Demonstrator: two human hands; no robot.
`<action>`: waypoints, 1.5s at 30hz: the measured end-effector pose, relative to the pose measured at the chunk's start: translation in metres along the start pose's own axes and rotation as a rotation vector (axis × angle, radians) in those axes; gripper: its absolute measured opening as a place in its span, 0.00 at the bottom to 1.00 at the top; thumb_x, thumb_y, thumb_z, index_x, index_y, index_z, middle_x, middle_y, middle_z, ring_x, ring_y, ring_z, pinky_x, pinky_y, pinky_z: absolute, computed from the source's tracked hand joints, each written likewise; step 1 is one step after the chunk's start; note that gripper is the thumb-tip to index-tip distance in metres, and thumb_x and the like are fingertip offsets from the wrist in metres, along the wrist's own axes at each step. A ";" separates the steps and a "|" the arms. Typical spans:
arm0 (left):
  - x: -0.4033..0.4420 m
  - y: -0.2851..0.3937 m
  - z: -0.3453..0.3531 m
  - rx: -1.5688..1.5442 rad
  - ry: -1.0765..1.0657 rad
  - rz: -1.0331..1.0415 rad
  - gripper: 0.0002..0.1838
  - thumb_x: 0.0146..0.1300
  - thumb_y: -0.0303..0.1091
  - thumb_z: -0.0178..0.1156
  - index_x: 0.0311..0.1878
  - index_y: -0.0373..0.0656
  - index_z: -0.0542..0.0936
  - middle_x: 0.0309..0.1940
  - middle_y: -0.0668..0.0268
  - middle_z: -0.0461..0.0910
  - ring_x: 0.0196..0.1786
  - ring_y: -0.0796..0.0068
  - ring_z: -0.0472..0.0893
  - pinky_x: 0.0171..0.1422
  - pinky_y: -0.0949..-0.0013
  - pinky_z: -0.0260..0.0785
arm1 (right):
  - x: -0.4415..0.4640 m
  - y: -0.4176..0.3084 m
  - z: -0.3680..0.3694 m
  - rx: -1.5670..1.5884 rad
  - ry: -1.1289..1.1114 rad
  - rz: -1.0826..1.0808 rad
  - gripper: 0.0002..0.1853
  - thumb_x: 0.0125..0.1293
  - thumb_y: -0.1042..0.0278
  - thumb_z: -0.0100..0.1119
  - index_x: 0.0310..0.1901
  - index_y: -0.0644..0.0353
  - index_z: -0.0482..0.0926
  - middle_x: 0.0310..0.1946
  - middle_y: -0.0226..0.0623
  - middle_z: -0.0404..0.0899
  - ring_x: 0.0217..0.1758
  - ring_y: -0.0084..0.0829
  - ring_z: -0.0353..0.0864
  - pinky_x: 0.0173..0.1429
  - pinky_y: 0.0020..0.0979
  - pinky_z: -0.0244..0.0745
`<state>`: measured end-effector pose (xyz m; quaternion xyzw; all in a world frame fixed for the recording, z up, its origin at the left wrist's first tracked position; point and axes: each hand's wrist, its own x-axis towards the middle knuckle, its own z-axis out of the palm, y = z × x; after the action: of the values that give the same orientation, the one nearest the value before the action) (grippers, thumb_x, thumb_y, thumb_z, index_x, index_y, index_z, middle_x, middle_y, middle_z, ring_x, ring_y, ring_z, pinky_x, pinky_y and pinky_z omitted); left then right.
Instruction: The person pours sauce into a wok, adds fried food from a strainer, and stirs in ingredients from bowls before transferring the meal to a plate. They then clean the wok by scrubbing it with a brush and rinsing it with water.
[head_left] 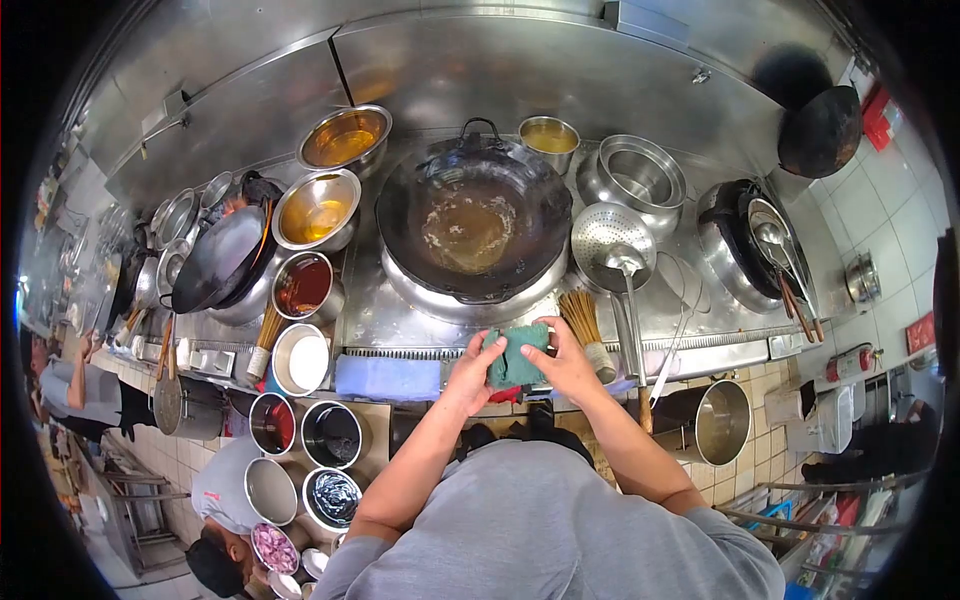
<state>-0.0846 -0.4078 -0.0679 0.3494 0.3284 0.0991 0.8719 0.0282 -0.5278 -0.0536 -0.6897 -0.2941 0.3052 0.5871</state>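
The left hand (474, 372) and the right hand (569, 366) meet at the centre of the frame, just below the big wok. Both are clamped on a folded green cloth (517, 356) — thumbs on the near face, fingers curled behind it. The cloth is held up between the two hands at the front edge of the stove.

The big wok (470, 222) sits in the upper middle with a shallow brownish liquid and pale froth in its bottom. To its left, two steel bowls of amber liquid, the upper bowl (345, 138) and the lower bowl (317, 210), stand near a pot of dark red liquid (303, 287) and a pot with white contents (300, 358).

To the wok's right are a perforated skimmer (606, 238) and, by the right hand, a bristle brush (586, 330). A small pot of yellowish liquid (549, 138) and a wide steel pot (640, 178) stand behind them. A folded bluish towel (388, 377) lies along the stove's front edge, left of the hands. At the lower left of the frame another person (225, 500) leans near several round containers — what that person's hands hold, one cannot tell.
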 end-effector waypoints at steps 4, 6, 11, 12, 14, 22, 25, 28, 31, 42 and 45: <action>0.003 0.006 -0.009 -0.009 -0.154 -0.079 0.17 0.65 0.37 0.54 0.55 0.46 0.69 0.49 0.63 0.72 0.51 0.68 0.76 0.49 0.59 0.75 | -0.005 -0.001 0.000 0.074 -0.017 0.034 0.22 0.62 0.69 0.61 0.54 0.58 0.63 0.40 0.36 0.75 0.42 0.23 0.74 0.46 0.27 0.70; 0.008 0.005 -0.016 -0.173 -0.142 -0.158 0.20 0.60 0.28 0.54 0.56 0.46 0.68 0.48 0.62 0.71 0.50 0.69 0.76 0.48 0.60 0.76 | -0.004 0.005 -0.003 0.094 -0.010 0.053 0.23 0.62 0.69 0.61 0.56 0.57 0.63 0.40 0.36 0.75 0.43 0.23 0.73 0.47 0.27 0.70; 0.009 0.001 -0.016 -0.001 -0.064 0.045 0.20 0.59 0.23 0.51 0.55 0.46 0.69 0.46 0.61 0.71 0.49 0.68 0.75 0.45 0.60 0.76 | -0.003 0.009 -0.014 0.277 -0.052 0.076 0.36 0.60 0.73 0.62 0.67 0.52 0.53 0.48 0.38 0.71 0.48 0.25 0.71 0.50 0.29 0.70; 0.005 0.004 -0.012 0.057 -0.041 0.095 0.19 0.59 0.23 0.50 0.55 0.46 0.69 0.46 0.61 0.71 0.48 0.68 0.76 0.45 0.61 0.77 | -0.003 0.013 -0.019 0.176 -0.154 -0.004 0.42 0.58 0.73 0.63 0.70 0.50 0.47 0.53 0.40 0.67 0.52 0.28 0.69 0.53 0.31 0.69; 0.000 0.015 -0.007 0.036 -0.041 0.057 0.19 0.60 0.23 0.50 0.55 0.45 0.69 0.46 0.60 0.72 0.47 0.68 0.76 0.45 0.62 0.76 | -0.004 0.008 -0.022 0.076 -0.255 -0.084 0.48 0.57 0.73 0.64 0.73 0.49 0.42 0.59 0.43 0.62 0.55 0.30 0.67 0.55 0.33 0.68; -0.006 0.033 -0.003 -0.031 -0.100 0.046 0.21 0.60 0.21 0.48 0.58 0.45 0.67 0.47 0.60 0.71 0.47 0.68 0.76 0.45 0.61 0.77 | -0.005 0.003 -0.017 -0.214 -0.231 -0.277 0.48 0.53 0.77 0.59 0.73 0.57 0.40 0.64 0.47 0.54 0.63 0.38 0.61 0.62 0.34 0.63; -0.015 0.040 0.007 0.071 -0.100 0.126 0.21 0.61 0.21 0.47 0.58 0.46 0.66 0.48 0.61 0.70 0.50 0.69 0.73 0.48 0.61 0.76 | -0.003 -0.004 -0.018 -0.257 -0.228 -0.271 0.47 0.54 0.77 0.58 0.72 0.58 0.40 0.63 0.48 0.55 0.62 0.39 0.62 0.61 0.34 0.63; -0.024 0.045 0.019 0.112 -0.079 0.138 0.21 0.62 0.21 0.46 0.59 0.46 0.66 0.48 0.62 0.69 0.51 0.72 0.71 0.54 0.68 0.70 | -0.003 -0.007 -0.014 -0.325 -0.179 -0.276 0.47 0.53 0.74 0.59 0.72 0.60 0.41 0.62 0.49 0.56 0.62 0.40 0.62 0.61 0.34 0.63; -0.017 0.035 0.014 0.415 -0.049 0.406 0.21 0.63 0.21 0.45 0.59 0.46 0.65 0.49 0.63 0.69 0.52 0.74 0.69 0.57 0.74 0.63 | -0.002 -0.005 -0.006 -0.355 -0.089 -0.336 0.47 0.53 0.73 0.58 0.71 0.62 0.43 0.61 0.50 0.57 0.61 0.42 0.62 0.61 0.35 0.63; -0.022 0.037 0.019 0.043 -0.125 0.234 0.24 0.64 0.19 0.43 0.63 0.50 0.64 0.54 0.61 0.67 0.57 0.71 0.70 0.62 0.67 0.64 | 0.000 -0.023 0.000 -0.502 0.118 -0.525 0.42 0.44 0.77 0.52 0.66 0.63 0.54 0.57 0.57 0.58 0.61 0.54 0.62 0.65 0.41 0.59; -0.034 0.046 0.025 0.008 -0.167 0.205 0.26 0.64 0.19 0.43 0.65 0.49 0.62 0.57 0.60 0.66 0.60 0.69 0.68 0.65 0.63 0.64 | 0.003 -0.025 -0.004 -0.561 0.175 -0.563 0.40 0.44 0.78 0.55 0.65 0.61 0.57 0.54 0.56 0.61 0.57 0.54 0.65 0.60 0.42 0.64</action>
<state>-0.0917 -0.4011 -0.0058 0.3914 0.2177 0.1569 0.8802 0.0326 -0.5247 -0.0290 -0.7390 -0.4920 -0.0194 0.4598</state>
